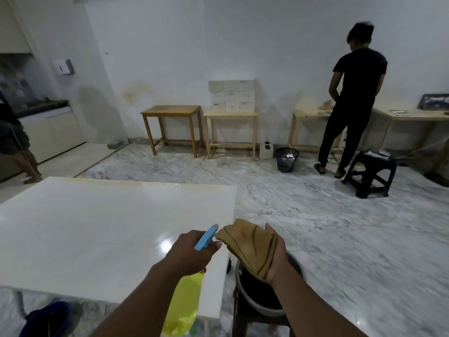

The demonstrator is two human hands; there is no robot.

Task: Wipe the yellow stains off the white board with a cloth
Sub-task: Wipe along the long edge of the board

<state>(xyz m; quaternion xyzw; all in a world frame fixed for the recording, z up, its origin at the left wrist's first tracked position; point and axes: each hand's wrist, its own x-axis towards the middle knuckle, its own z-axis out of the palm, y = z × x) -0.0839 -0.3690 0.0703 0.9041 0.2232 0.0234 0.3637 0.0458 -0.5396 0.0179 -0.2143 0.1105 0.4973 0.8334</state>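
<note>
the board (97, 227) lies flat in front of the person, a big white glossy sheet with a lamp glare near its near edge. most of it looks clean and pale. a faint yellow band (109, 182) runs along the far edge. the left hand (192, 251) is curled tight round the neck of a spray bottle (184, 307) of yellow liquid, its blue nozzle aimed at the cloth (250, 246). the right hand (274, 254) is turned palm up just off the board's right edge, thumb out straight. the brown, creased cloth is draped over the palm and hides the fingers. a dark bucket (257, 295) sits below that hand. someone in black (352, 98) stands at the far tables, back turned.
</note>
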